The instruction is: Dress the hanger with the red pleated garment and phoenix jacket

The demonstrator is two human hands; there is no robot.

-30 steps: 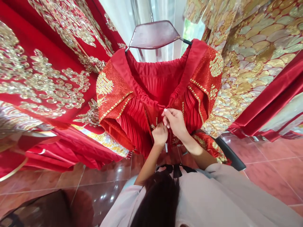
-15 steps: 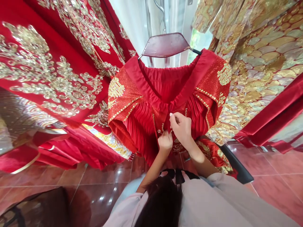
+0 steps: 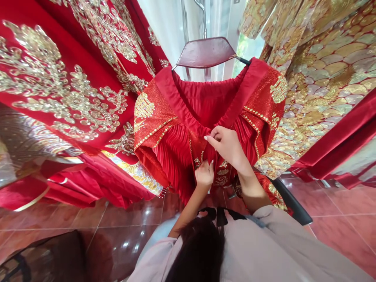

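A red pleated garment with glittering gold-trimmed shoulders hangs on a dark wooden hanger in front of me. My left hand pinches the front edge of the garment low down, near the gold embroidery. Just above it my right hand is closed on the garment's front opening where the two red collar bands meet. Both hands touch the cloth at its centre line. What lies between the fingertips is too small to make out.
Red robes with heavy gold embroidery hang at the left. A gold and silver scaled garment hangs at the right, with a red band below it. A black rail runs low right. The floor is glossy reddish tile.
My right hand has moved up the front opening, away from my left hand, which stayed low. The view has shifted slightly, so the hanger sits a bit lower and to the right.
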